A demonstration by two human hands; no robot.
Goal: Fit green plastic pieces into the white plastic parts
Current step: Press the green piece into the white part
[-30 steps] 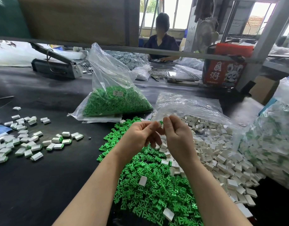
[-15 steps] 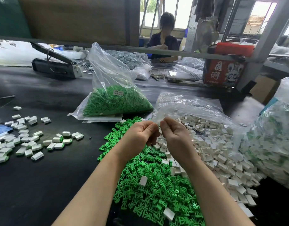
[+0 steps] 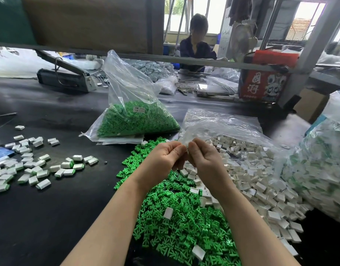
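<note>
1. The left hand [image 3: 163, 156] and the right hand [image 3: 202, 156] are raised side by side above the desk [image 3: 50, 217], fingertips meeting at the centre of the view, fingers of both curled inward.
2. Whatever the two hands pinch between them is hidden by the fingers; I cannot tell whether it is a green piece, a white part or both, nor which way its long axis points.
3. The loose heap of green pieces [image 3: 180, 223] lies directly below the hands, spreading toward 6 o'clock from them; the pieces point every way.
4. The pile of white parts [image 3: 261, 181] lies at about 4 o'clock from the right hand, spilling from an opened clear bag [image 3: 223, 121]; a few white parts sit on the green heap.
5. A clear bag of green pieces [image 3: 138, 120] stands at 11 o'clock from the hands, well apart from them.
6. Assembled white-and-green blocks [image 3: 38, 166] are scattered at 9 o'clock from the left hand, lying flat at mixed angles.
7. A large bag of assembled blocks [image 3: 322, 173] rests at 3 o'clock, at the desk's right edge.
8. Another person [image 3: 196, 47] sits across the desk at 12 o'clock.
</note>
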